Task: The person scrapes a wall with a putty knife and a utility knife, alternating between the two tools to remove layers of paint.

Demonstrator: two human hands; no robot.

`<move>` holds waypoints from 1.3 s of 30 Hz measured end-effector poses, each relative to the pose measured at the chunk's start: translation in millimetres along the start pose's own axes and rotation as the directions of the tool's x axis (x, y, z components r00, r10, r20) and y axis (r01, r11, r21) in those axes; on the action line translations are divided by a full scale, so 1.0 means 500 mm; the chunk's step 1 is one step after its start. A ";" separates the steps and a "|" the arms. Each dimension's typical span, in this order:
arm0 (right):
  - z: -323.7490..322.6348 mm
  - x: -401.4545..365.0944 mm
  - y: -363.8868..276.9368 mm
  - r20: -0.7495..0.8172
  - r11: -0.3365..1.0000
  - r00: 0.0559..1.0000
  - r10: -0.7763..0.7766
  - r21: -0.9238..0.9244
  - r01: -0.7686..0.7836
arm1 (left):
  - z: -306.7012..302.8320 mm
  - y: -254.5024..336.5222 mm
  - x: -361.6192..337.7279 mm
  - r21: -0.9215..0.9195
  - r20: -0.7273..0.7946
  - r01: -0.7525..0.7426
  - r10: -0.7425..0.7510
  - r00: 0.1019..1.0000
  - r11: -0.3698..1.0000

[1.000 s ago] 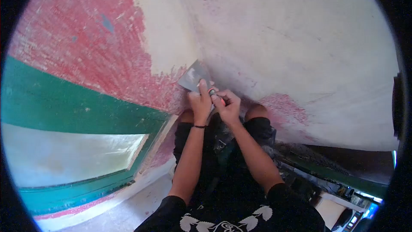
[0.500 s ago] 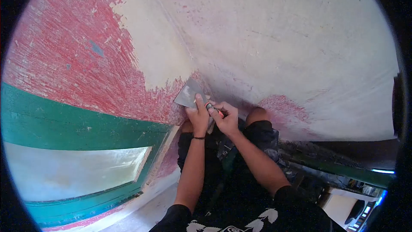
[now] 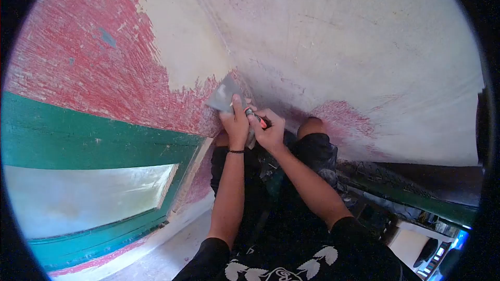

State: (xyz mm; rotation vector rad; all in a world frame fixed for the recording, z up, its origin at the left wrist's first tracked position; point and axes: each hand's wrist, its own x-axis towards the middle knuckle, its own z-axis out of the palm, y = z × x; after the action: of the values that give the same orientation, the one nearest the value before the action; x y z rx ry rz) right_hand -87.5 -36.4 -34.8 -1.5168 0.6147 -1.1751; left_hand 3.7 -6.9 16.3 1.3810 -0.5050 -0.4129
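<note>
A putty knife (image 3: 222,92) with a wide grey blade and a red-and-black handle is against the red wall near the corner, pale paste smeared on its blade. My left hand (image 3: 237,127) is closed at the blade's base, thumb lying along the metal and the other fingers mostly hidden behind. My right hand (image 3: 269,131) wraps round the handle just beside it. Below the hands a pale, beige piece (image 3: 251,139) partly shows; I cannot make out what it is. Scuffed red paint (image 3: 120,73) and a smooth cream patch (image 3: 190,47) cover the left wall.
A green wooden frame (image 3: 104,140) with a pale pane (image 3: 88,198) runs along the lower left. The whitish wall (image 3: 364,47) meets the red one at a corner in front of me. My knees are close below my hands. A dark ledge (image 3: 416,190) and clutter lie at lower right.
The view has tilted slightly, so walls and frame sit a little higher. Both hands and the putty knife have shifted slightly up and left; the blade is blurred by motion.
</note>
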 end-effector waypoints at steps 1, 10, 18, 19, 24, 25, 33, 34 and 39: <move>0.016 0.008 0.006 -0.031 1.000 1.000 0.002 0.021 -0.001 | 0.001 0.011 0.017 0.069 0.028 -0.032 0.030 0.999 0.997; -0.012 0.009 0.020 0.064 0.993 0.995 0.078 0.079 -0.083 | 0.015 0.016 0.003 0.005 0.012 0.022 -0.022 1.000 1.000; -0.017 0.004 -0.029 0.171 0.998 0.985 0.013 0.051 -0.022 | -0.047 0.056 -0.026 0.072 0.137 0.062 -0.071 0.988 0.996; -0.012 -0.001 -0.028 0.163 0.999 0.987 -0.005 0.038 -0.001 | -0.051 0.043 -0.030 0.050 0.134 0.082 -0.088 0.987 0.995; 0.012 -0.036 -0.015 0.119 0.972 0.988 0.097 0.201 -0.120 | -0.053 0.002 -0.049 0.129 0.075 -0.017 0.007 0.997 0.991; 0.009 -0.038 -0.010 0.138 0.956 0.980 0.143 0.238 -0.173 | -0.051 -0.004 -0.047 0.154 0.063 -0.045 0.036 0.997 0.987; -0.025 0.017 -0.011 0.235 0.929 0.960 0.153 0.297 -0.221 | -0.016 0.015 -0.021 0.248 0.069 -0.047 0.031 0.997 0.968; -0.022 0.009 -0.007 0.216 0.950 0.968 0.131 0.252 -0.185 | -0.016 0.017 -0.027 0.212 0.049 -0.033 0.023 0.999 0.977; -0.014 0.011 0.005 0.168 0.952 0.979 0.119 0.262 -0.160 | -0.025 0.000 -0.006 0.307 0.058 -0.173 0.163 0.985 0.936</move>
State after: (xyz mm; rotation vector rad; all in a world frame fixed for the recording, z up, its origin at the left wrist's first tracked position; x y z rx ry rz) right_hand -91.2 -44.9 -35.6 -1.2894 0.4299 -0.9829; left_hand 8.2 4.9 14.7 1.6211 -0.7320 -0.2207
